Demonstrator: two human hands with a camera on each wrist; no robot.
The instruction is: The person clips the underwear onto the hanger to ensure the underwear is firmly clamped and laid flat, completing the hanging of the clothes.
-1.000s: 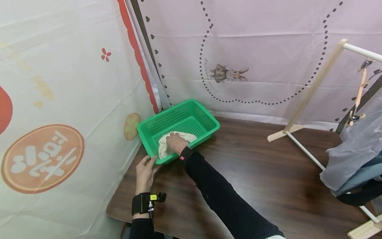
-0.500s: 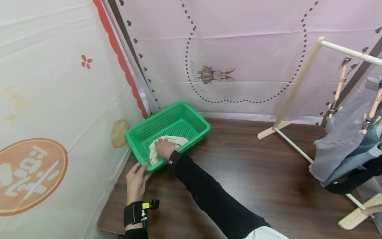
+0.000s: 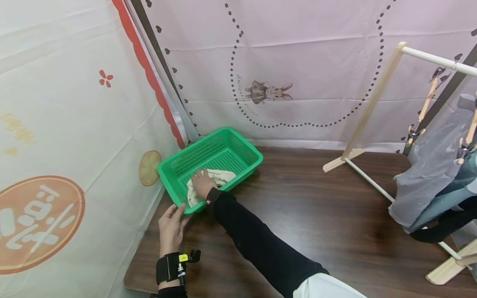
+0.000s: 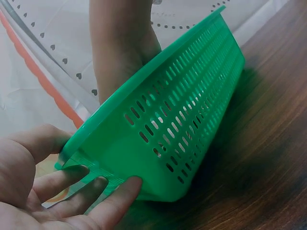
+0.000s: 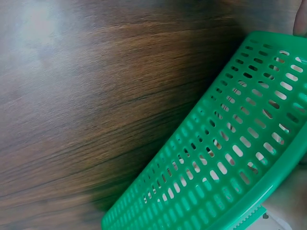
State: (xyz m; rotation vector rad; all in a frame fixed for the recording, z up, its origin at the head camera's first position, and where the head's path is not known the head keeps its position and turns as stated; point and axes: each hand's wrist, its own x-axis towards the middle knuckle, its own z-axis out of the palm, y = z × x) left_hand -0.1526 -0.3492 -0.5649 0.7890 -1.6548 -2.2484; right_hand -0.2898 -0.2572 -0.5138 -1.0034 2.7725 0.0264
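A green perforated plastic basket (image 3: 242,142) stands at the back left of the table. Inside it, towards the near side, lies a crumpled cream cloth (image 3: 223,176). My left hand (image 3: 171,227) holds the near left corner of the basket, thumb over the rim and fingers against the outer wall, as the left wrist view shows. My right hand (image 3: 203,183) reaches over the near rim and rests on the cloth with its fingers extended. In the right wrist view the basket wall (image 5: 249,115) hides most of that hand.
A drying rack with a wooden upright (image 3: 372,101) and white bars stands at the right. Grey and dark garments (image 3: 432,188) hang from it by clip hangers (image 3: 426,105). Printed curtains (image 3: 316,74) close off the back and left of the brown table (image 3: 283,215).
The head view has shifted, so the basket sits further left in it. My right hand's fingers, earlier bent into the cloth, now lie straighter on it. The left hand keeps its hold.
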